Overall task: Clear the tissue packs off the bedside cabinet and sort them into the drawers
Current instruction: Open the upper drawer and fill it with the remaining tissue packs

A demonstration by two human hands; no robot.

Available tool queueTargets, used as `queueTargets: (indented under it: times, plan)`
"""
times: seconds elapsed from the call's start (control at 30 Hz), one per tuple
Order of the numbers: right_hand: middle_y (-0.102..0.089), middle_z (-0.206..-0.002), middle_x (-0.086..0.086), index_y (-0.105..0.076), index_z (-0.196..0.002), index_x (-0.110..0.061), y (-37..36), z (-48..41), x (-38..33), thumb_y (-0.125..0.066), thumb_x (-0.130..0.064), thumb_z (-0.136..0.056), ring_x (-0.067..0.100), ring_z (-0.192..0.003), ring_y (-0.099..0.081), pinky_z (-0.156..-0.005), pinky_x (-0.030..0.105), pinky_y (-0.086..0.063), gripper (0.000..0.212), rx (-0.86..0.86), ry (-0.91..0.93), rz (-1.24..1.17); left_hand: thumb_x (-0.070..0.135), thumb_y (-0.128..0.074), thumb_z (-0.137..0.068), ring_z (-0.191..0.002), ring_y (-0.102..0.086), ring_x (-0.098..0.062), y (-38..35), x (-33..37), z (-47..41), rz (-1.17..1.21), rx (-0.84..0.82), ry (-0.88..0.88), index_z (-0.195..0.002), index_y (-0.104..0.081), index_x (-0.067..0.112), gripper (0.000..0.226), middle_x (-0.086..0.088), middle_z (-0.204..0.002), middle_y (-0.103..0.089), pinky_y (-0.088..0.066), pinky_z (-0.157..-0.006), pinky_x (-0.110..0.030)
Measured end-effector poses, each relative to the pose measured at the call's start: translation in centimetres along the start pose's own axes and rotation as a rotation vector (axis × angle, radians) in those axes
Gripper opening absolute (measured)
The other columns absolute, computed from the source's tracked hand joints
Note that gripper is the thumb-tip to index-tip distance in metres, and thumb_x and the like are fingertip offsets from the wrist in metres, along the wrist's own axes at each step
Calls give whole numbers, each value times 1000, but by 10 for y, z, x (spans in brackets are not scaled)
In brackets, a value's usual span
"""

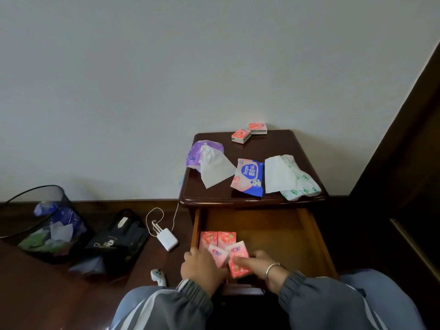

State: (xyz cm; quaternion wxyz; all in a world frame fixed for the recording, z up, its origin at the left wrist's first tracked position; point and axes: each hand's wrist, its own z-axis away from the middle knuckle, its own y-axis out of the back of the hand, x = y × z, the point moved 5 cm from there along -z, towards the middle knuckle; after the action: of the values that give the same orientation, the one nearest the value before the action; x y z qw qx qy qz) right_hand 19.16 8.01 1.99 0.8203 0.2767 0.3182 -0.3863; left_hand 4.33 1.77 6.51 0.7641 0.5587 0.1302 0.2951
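While both hands are working in the open drawer (pixel 307 231), the left grip (pixel 202 267) and right grip (pixel 258 263) are each grasping a pink tissue pack (pixel 238 258), lettering unreadable. A "Deeyeo" pack (pixel 248 177) is lying near the cabinet's (pixel 281 148) front edge.

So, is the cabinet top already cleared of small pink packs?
No, two small pink packs sit at the back of the cabinet top.

Pocket tissue packs (pixel 217 239) in drawer (pixel 273 225): pink with red fruit print; drawer interior light brown. Cabinet top (pixel 273 144): dark reddish-brown. Wet-wipe pack (pixel 248 177): blue and pink; soft packs: purple (pixel 196 156), white with green print (pixel 300 184).
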Motion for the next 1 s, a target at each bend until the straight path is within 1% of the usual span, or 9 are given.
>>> queueTargets:
  times: [0.1,0.23,0.33,0.5,0.57,0.7,0.83,0.9,1.0]
  plan:
    - [-70,-105,4,-62,-113,-9,-1,-1,0,-72,-35,-78,17,-96,-66,-90,31,-51,45,-9,23,35,77,-45,-75,-117,-47,-22,-1,-3,4,-96,49,6,-121,-56,12,80,-5,-124,-48,-42,-92,-32]
    - [-69,-107,0,-61,-114,-13,-4,1,0,-70,-40,-79,15,-100,-65,-96,34,-49,45,-84,85,86,81,-43,-73,-103,-61,-26,14,-25,4,246,83,72,-112,-52,10,82,-8,-109,-61,-48,-85,-36]
    - [-70,-104,-4,-61,-113,-14,-4,1,-1,-68,-42,-80,11,-96,-65,-87,28,-50,44,-107,100,96,65,-39,-87,-94,-62,-33,29,-35,-1,475,155,50,-118,-42,5,68,-14,-103,-62,-49,-81,-40]
    - [-71,-103,0,-64,-108,-12,-4,-2,-3,-67,-37,-82,13,-93,-68,-90,31,-52,36,-72,145,102,43,-38,-95,-105,-59,-36,42,-12,-26,508,142,-46,-138,-32,12,53,-16,-119,-58,-49,-91,-47]
    - [-71,-106,3,-63,-109,-11,-2,-2,-3,-67,-35,-83,16,-95,-67,-92,35,-52,35,-48,166,118,41,-39,-95,-111,-56,-36,42,3,-40,428,124,-85,-142,-30,17,53,-16,-126,-55,-47,-93,-47]
    - [-69,-107,2,-61,-110,-13,-2,0,-5,-65,-36,-83,17,-96,-66,-90,35,-52,36,12,214,200,54,-36,-94,-115,-55,-30,36,21,-62,123,101,-52,-129,-44,13,55,-12,-127,-52,-48,-89,-41]
    - [-69,-106,1,-60,-106,-16,-3,-1,-6,-66,-38,-81,17,-95,-66,-89,35,-53,34,20,233,220,54,-33,-97,-120,-45,-23,29,26,-69,-189,195,-110,-126,-55,12,56,-7,-131,-45,-44,-93,-35]
    - [-69,-106,1,-59,-103,-17,-2,-2,-4,-67,-37,-81,16,-94,-66,-87,32,-53,31,18,230,206,48,-34,-98,-121,-44,-23,27,18,-68,-244,245,-174,-126,-54,14,49,-6,-132,-43,-41,-96,-35]
    - [-70,-103,1,-59,-104,-16,2,-5,-3,-67,-35,-81,17,-92,-67,-84,33,-53,31,54,237,129,44,-39,-95,-133,-35,-24,24,3,-61,-148,266,-319,-138,-41,23,48,-3,-147,-34,-34,-106,-40]
